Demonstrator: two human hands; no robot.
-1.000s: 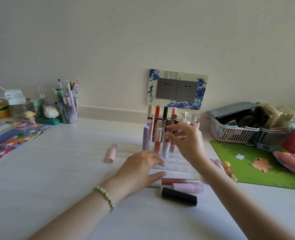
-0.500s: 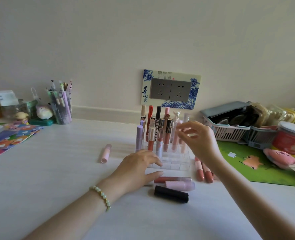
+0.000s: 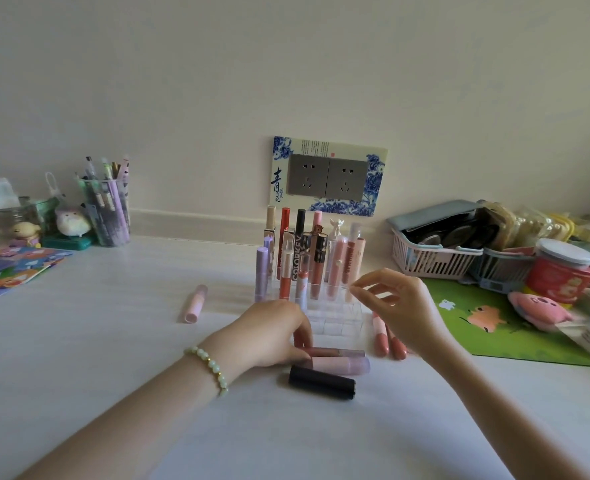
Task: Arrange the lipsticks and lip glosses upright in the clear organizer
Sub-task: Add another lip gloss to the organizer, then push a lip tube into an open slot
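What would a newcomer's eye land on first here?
Most striking is the cluster of upright lipsticks standing in the back rows of the clear organizer at mid-desk, beneath a blue-and-white socket plate on the wall. Two hands frame it: the left hand at its front, the right hand empty beside it. A black tube lies loose in front.

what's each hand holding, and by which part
Right hand holds nothing. Left hand rests on the clear organizer, front left corner; a grip cannot be told.
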